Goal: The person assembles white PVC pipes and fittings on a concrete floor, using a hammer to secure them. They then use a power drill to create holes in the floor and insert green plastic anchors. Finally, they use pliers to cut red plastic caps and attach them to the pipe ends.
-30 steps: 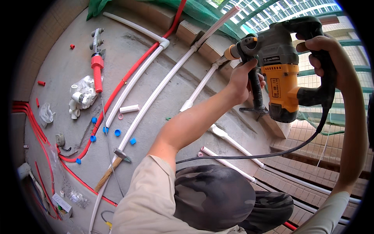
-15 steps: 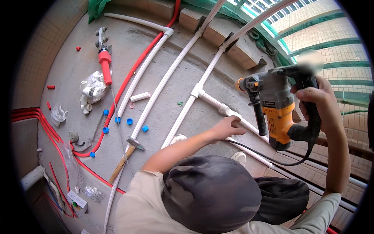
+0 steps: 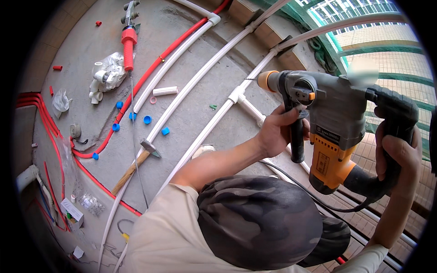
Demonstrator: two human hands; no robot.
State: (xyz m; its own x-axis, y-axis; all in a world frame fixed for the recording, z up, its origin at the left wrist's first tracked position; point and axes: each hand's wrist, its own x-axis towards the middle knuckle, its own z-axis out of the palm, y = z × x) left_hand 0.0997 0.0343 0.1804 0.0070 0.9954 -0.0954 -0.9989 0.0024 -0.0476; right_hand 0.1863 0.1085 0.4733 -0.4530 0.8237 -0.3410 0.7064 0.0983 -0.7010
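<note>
A grey and orange rotary hammer drill (image 3: 334, 132) is held up at the right, its orange-collared nose and thin dark bit pointing left. My right hand (image 3: 400, 150) is wrapped round its black rear handle. My left hand (image 3: 275, 132) closes round the black side handle (image 3: 297, 141) behind the nose. Behind the bit, lower down, white pipes meet at a tee fitting (image 3: 237, 94). The drill's body hides part of the pipe branching right from that tee. My camouflage-trousered knees (image 3: 259, 223) fill the lower middle.
Long white pipes and red conduit (image 3: 141, 86) cross the concrete floor. A hammer (image 3: 136, 166) lies across a pipe. Further left are a red-handled tool (image 3: 129, 50), a bag of white fittings (image 3: 109, 75) and blue caps (image 3: 147, 119). Green netting and railing (image 3: 382, 50) stand at the far right.
My left hand has left the spot beside the white pipe and taken hold of the side handle. The drill's nose has come left and slightly up in the picture. The view has shifted.
</note>
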